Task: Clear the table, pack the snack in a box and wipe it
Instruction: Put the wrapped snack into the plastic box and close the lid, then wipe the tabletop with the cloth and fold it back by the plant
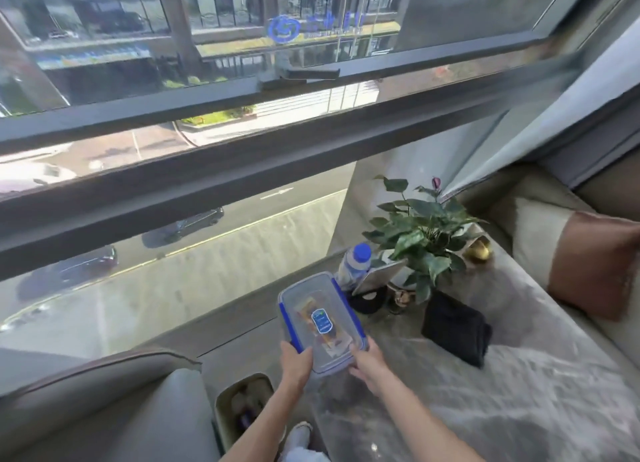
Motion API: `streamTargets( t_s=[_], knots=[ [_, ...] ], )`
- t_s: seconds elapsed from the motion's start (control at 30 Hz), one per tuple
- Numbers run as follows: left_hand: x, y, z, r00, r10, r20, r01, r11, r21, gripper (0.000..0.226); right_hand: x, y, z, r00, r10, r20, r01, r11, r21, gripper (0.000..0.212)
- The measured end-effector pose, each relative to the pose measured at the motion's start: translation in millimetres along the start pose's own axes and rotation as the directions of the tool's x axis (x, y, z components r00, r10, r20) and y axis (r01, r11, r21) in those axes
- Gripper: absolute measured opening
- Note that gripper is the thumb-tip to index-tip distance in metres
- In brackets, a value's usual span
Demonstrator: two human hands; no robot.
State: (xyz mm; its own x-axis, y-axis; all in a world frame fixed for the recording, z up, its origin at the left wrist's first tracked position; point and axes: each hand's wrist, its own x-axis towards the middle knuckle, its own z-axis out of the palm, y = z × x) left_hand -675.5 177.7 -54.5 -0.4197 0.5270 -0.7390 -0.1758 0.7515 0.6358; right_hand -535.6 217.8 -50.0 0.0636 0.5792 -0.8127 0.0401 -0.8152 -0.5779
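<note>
A clear plastic box (320,319) with blue clips and its lid on is held over the near left part of the grey marble table (519,392). A snack packet shows through the lid. My left hand (294,361) grips the box's near left corner. My right hand (367,364) holds its near right corner. A folded black cloth (457,326) lies on the table to the right of the box.
Behind the box stand a water bottle with a blue cap (355,264), a potted green plant (419,236), a tilted silver frame (379,276) and a gold ornament (479,250). A small bin (242,406) sits on the floor left of the table. Sofas flank both sides.
</note>
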Motion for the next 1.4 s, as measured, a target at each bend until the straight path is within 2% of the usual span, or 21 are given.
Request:
streamTargets(
  t_s=[0.17,0.23,0.27,0.3,0.33,0.4,0.43,0.47,0.5,0.63,0.83,1.0,1.1,1.17,1.27,1.4],
  knots=[
    [0,0,4,0.999,0.038,0.018,-0.039,0.999,0.024,0.039,12,1,-4,0.998,-0.037,-0.057,0.028,0.987,-0.156,0.065],
    [-4,-1,4,0.987,0.158,0.022,-0.159,0.986,0.053,0.056,7,1,-9,0.987,-0.143,-0.078,0.106,0.926,-0.363,0.076],
    [-6,-1,4,0.967,0.256,0.005,-0.255,0.96,0.115,0.066,3,4,-13,0.97,-0.234,-0.072,0.166,0.845,-0.508,0.079],
    [-8,-2,2,0.935,0.355,0.004,-0.346,0.909,0.232,0.073,-1,8,-15,0.939,-0.342,-0.032,0.237,0.713,-0.66,0.08],
    [-7,-3,-1,0.897,0.441,0.024,-0.415,0.823,0.389,0.078,-6,12,-15,0.898,-0.435,0.057,0.308,0.531,-0.79,0.079],
    [2,-6,-7,0.836,0.525,0.162,-0.483,0.561,0.672,0.079,-12,21,-12,0.852,-0.462,0.247,0.371,0.198,-0.907,0.074],
    [6,-6,-10,0.819,0.516,0.252,-0.499,0.423,0.756,0.078,-14,24,-11,0.855,-0.429,0.291,0.369,0.111,-0.923,0.072],
    [11,-7,-12,0.807,0.491,0.328,-0.513,0.311,0.8,0.076,-14,26,-11,0.863,-0.405,0.301,0.359,0.073,-0.93,0.071],
    [16,-7,-13,0.802,0.461,0.379,-0.526,0.245,0.815,0.075,-15,26,-11,0.869,-0.396,0.296,0.345,0.057,-0.937,0.071],
    [24,-9,-15,0.817,0.394,0.421,-0.521,0.189,0.833,0.077,-16,24,-10,0.885,-0.383,0.266,0.301,0.036,-0.953,0.071],
    [21,2,-7,0.828,0.37,0.421,-0.485,0.099,0.869,0.077,-16,16,-10,0.919,-0.322,0.226,0.257,0.056,-0.965,0.069],
    [5,10,-2,0.848,0.363,0.386,-0.427,0.035,0.904,0.076,-20,1,-21,0.923,-0.241,0.301,0.327,0.077,-0.942,0.067],
    [-3,13,-1,0.852,0.382,0.359,-0.407,0.048,0.912,0.073,-28,-1,-34,0.881,-0.346,0.323,0.394,0.156,-0.906,0.065],
    [-13,10,2,0.825,0.434,0.363,-0.425,0.052,0.903,0.069,-36,5,-53,0.837,-0.458,0.299,0.431,0.216,-0.876,0.06],
    [-35,-1,16,0.725,0.539,0.429,-0.505,-0.007,0.863,0.062,-50,24,-97,0.783,-0.592,0.193,0.422,0.277,-0.863,0.05],
    [-77,-26,53,0.649,0.501,0.572,-0.595,-0.135,0.793,0.058,-76,61,-178,0.743,-0.669,-0.003,0.335,0.376,-0.864,0.043]
  ],
)
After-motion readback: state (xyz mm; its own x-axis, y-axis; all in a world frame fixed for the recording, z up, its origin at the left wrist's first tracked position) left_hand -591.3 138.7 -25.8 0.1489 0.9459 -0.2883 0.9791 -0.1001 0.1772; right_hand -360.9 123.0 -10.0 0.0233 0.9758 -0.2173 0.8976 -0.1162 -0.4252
